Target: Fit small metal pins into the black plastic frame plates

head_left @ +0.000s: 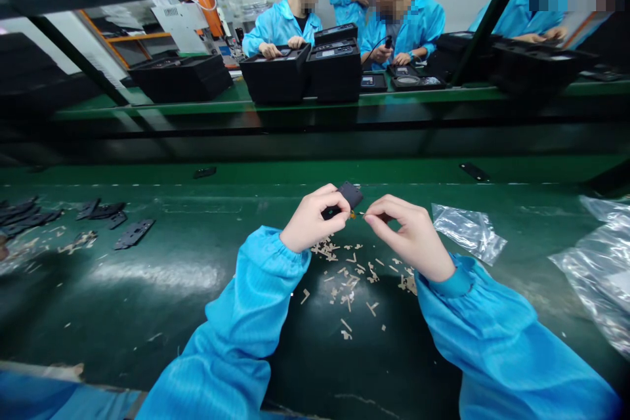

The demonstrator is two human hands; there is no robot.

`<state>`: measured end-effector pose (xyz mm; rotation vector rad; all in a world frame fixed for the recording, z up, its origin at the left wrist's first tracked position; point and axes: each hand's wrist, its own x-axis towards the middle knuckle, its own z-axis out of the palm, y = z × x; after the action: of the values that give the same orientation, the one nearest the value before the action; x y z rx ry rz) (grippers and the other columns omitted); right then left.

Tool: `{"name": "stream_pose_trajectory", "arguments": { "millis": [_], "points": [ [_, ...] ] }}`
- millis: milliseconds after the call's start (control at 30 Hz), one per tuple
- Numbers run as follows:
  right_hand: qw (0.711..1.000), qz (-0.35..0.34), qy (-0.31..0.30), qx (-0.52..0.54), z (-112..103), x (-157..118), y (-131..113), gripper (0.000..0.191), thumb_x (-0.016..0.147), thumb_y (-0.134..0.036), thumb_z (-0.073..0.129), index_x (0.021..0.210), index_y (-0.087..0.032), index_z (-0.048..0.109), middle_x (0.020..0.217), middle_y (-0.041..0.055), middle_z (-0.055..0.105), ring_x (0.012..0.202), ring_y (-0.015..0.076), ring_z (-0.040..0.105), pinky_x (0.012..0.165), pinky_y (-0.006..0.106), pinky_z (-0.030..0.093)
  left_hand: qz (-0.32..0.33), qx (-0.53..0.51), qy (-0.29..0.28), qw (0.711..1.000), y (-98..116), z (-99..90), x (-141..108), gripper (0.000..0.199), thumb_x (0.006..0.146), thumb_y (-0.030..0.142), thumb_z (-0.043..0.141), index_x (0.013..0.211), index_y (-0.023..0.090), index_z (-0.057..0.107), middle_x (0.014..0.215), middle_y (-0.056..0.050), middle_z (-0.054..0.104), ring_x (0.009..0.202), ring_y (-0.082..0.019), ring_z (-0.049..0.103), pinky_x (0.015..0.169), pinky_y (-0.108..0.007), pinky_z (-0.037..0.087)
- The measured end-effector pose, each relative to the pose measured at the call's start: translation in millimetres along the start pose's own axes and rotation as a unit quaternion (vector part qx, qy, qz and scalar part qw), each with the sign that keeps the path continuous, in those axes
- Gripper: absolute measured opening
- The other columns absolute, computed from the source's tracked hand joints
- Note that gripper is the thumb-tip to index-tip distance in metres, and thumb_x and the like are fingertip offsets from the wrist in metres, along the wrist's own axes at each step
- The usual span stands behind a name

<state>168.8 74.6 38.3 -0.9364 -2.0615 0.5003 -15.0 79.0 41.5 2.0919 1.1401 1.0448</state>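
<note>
My left hand point(317, 216) is closed around a flat black plastic part point(350, 193), tilted up above the table. A small orange-yellow tab point(352, 214) sticks out at the part's lower edge, beside my fingertips. Just to the right, my right hand point(406, 233) pinches with thumb and forefinger. At its fingertips shows a tiny pale piece point(362, 213), too small to name. Many small beige scraps point(349, 282) lie scattered on the green table below both hands.
Black plastic parts point(135, 234) and more scraps lie to the left. Single black parts rest farther back point(205, 172) and at right point(474, 171). Clear plastic bags point(467, 231) lie on the right. Beyond a raised shelf with black trays point(335, 72), people in blue work.
</note>
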Motion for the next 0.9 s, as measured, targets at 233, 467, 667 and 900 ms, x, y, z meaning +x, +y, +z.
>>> {"name": "stream_pose_trajectory", "arguments": {
  "millis": [233,467,667,900],
  "points": [
    [0.997,-0.074,0.027,-0.019,-6.4,-2.8,-3.8,0.015,0.081,-0.009,0.049,0.081,-0.019,0.06,0.079,0.0042,0.06,0.072,0.0147,0.058,0.064,0.028,0.047,-0.09,-0.167,0.019,0.982,-5.4,-1.8,0.6,0.007,0.071,0.015,0.056,0.064,0.014,0.056,0.071,0.002,0.049,0.069,-0.011,0.046,0.069,-0.025,0.035],
    [0.987,-0.138,0.049,-0.063,-2.3,-4.9,-5.9,0.009,0.079,-0.011,0.056,0.081,-0.018,0.062,0.077,0.0044,0.061,0.071,0.0153,0.056,0.064,0.03,0.046,-0.148,-0.349,-0.02,0.925,1.5,3.8,-2.3,0.008,0.067,0.017,0.059,0.062,0.014,0.055,0.065,0.002,0.05,0.065,-0.009,0.043,0.063,-0.023,0.032],
    [0.974,-0.182,0.094,-0.096,-2.9,-6.1,-10.8,0.01,0.077,-0.009,0.056,0.077,-0.018,0.058,0.073,0.0043,0.058,0.066,0.015,0.051,0.059,0.031,0.042,-0.174,-0.394,-0.026,0.902,9.2,5.9,-3.4,0.009,0.065,0.018,0.061,0.06,0.013,0.055,0.063,0.002,0.05,0.061,-0.009,0.041,0.059,-0.023,0.03],
    [0.968,-0.198,0.114,-0.102,-1.6,-7.3,-8.7,0.022,0.075,-0.004,0.051,0.087,-0.021,0.058,0.08,0.0045,0.056,0.071,0.0164,0.053,0.059,0.031,0.042,-0.199,-0.422,-0.044,0.883,14.7,5.8,-4.2,0.012,0.064,0.022,0.062,0.059,0.013,0.054,0.061,0.002,0.051,0.058,-0.008,0.041,0.057,-0.023,0.03]
  ]
}}
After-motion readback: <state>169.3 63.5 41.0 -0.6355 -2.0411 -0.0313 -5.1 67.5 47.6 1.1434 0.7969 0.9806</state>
